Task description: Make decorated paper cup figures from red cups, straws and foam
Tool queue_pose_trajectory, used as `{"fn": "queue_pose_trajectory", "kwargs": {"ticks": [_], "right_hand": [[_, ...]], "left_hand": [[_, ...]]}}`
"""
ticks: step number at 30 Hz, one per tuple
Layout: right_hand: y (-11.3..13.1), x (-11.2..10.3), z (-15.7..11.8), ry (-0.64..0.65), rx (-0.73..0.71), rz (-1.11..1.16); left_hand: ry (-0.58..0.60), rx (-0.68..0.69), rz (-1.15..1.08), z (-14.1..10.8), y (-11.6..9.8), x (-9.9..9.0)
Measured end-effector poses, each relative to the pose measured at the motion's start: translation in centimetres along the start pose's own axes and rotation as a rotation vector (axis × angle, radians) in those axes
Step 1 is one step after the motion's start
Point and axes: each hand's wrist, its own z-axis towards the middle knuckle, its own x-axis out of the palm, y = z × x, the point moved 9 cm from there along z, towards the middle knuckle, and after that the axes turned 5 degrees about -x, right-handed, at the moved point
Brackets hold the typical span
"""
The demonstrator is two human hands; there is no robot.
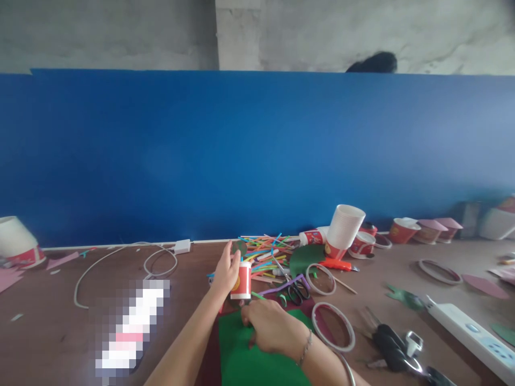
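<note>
The small red-and-white paper cup [243,280] was held near the middle of the tabletop [60,305], just beyond the green sheet [261,359] and in front of the pile of coloured straws [261,251]. It was clasped at its left side by the left hand [226,272], of which the fingers were pointed upward, and above it a dark green disc [240,247] was seen close to the fingertips. The right hand [269,324] was placed below, with its fingers bent and its foremost part near the lower end of the cup; whether something was pinched there, or whether the cup was touched, could not be told. Between the two hands no contact was seen. For such work, it is judged, the cup should be steadied with light pressure only, because a paper wall may be dented easily, and the lower end should be approached slowly by the right fingers. The long axis of the cup was set nearly upright, with the top leaned slightly to the right. The lower end was shown a little wider, but which end was the mouth could not be said with certainty.
</note>
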Motion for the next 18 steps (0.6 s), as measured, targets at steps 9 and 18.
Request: {"fn": "queue_pose_trajectory", "kwargs": {"ticks": [9,18], "right_hand": [[1.0,-0.2,0.0,0.037,-0.016,-0.127],[0.4,0.1,0.3,-0.024,-0.109,-0.004]], "left_hand": [[-0.022,0.066,0.145,-0.6,-0.9,0.5],[-0.048,0.136,0.204,-1.0,-1.8,0.3]]}}
